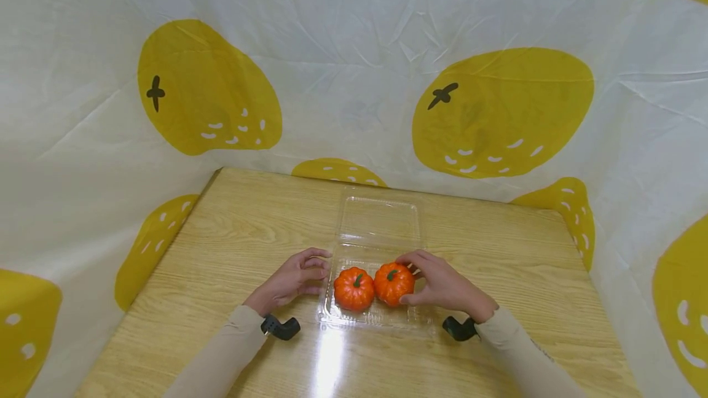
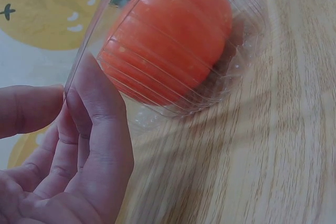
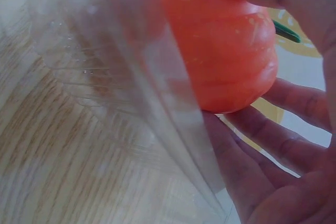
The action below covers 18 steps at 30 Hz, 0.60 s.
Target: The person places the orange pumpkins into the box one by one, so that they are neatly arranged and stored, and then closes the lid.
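Note:
A clear plastic clamshell box [image 1: 343,322] lies unfolded on the table, its lid [image 1: 380,218] flat toward the back. Two orange toy pumpkins with green stems sit side by side in its base: a left pumpkin [image 1: 353,290] and a right pumpkin [image 1: 391,285]. My left hand [image 1: 294,278] pinches the box's left rim between thumb and fingers, as the left wrist view shows. With thumb in front and fingers behind, my right hand [image 1: 442,284] grips the right pumpkin [image 3: 220,45] over the box's right wall. The pumpkins' undersides are partly hidden by the ribbed plastic.
The wood-grain table [image 1: 265,214] extends around the box on all sides. White cloth [image 1: 354,109] printed with yellow fruit hangs behind the table and at both sides. Dark wrist-worn devices [image 1: 284,328] sit at both sleeves.

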Each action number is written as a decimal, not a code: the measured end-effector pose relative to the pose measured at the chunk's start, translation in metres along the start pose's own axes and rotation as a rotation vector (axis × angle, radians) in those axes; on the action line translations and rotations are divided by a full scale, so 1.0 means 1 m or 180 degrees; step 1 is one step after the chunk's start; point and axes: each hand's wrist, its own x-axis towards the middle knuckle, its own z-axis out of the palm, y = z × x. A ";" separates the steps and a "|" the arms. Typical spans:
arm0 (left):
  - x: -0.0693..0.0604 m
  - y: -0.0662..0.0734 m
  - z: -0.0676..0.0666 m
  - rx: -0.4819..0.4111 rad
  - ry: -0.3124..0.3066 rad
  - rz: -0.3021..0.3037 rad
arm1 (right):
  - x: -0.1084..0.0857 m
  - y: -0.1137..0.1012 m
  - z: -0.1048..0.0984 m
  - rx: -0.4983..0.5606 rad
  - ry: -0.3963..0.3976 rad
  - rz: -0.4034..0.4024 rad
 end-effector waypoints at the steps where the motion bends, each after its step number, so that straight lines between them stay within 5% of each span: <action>1: 0.000 0.000 0.000 0.0002 0.0005 0.0001 | 0.001 0.000 0.000 -0.0014 -0.0024 0.0008; 18: 0.000 -0.001 -0.001 0.0023 -0.0009 -0.0003 | 0.004 -0.003 0.001 -0.0020 -0.0226 0.0070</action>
